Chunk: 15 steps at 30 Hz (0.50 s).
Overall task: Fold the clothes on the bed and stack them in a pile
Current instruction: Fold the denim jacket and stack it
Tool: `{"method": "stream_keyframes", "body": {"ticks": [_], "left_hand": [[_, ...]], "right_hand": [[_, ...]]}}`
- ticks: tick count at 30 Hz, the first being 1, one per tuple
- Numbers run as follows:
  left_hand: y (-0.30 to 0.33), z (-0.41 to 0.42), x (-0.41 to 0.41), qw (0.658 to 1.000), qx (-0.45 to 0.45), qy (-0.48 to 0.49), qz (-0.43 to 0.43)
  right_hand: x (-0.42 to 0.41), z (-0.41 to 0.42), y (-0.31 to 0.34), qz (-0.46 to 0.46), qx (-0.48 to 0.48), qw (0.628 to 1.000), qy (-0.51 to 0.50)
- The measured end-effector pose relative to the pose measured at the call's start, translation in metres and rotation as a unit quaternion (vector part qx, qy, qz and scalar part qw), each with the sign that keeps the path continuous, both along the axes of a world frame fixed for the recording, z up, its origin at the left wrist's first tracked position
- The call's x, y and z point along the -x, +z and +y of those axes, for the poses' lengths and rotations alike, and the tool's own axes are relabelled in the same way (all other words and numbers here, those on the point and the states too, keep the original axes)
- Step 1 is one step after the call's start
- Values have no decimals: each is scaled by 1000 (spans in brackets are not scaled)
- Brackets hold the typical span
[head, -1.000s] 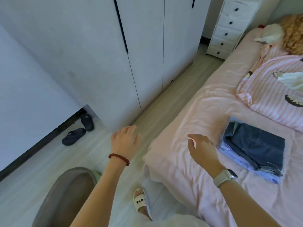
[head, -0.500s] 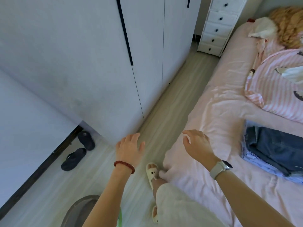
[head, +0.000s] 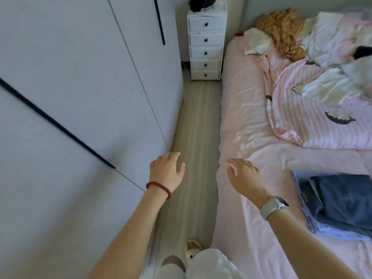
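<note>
A pile of folded clothes (head: 338, 202), dark jeans on top of a pale blue garment, lies on the pink bed (head: 251, 121) at the right edge. Loose clothes sit near the head of the bed: a white garment (head: 255, 42), a mustard knitted one (head: 281, 31) and a crumpled white-and-pink heap (head: 330, 37). My left hand (head: 166, 171) hovers over the floor strip, fingers relaxed, holding nothing. My right hand (head: 244, 175) hovers over the bed's near edge, fingers loosely spread and empty, left of the folded pile.
A pink striped duvet (head: 322, 121) covers the bed's right side. White wardrobe doors (head: 80, 97) fill the left. A white drawer unit (head: 206, 47) stands at the end of the narrow wooden floor strip (head: 193, 158). My slippered foot (head: 192, 249) is at the bottom.
The view has swung right and up the aisle; the dark sandals on the floor have left the frame. Both hands stay empty and raised, and the head of the bed has come into sight.
</note>
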State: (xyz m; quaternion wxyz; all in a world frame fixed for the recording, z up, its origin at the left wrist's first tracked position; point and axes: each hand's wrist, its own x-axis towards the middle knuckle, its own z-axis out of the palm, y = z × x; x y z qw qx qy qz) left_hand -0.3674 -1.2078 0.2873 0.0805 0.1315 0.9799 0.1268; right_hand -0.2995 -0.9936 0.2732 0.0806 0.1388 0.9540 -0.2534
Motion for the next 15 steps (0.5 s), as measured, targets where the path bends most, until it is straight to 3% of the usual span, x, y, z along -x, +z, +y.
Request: {"method": "stream_keyframes", "body": {"ticks": [15], "left_hand": [[7,216,299,964,-50,-261,2]], "right_hand": [[195,147,19,44,3,963,-265]]}}
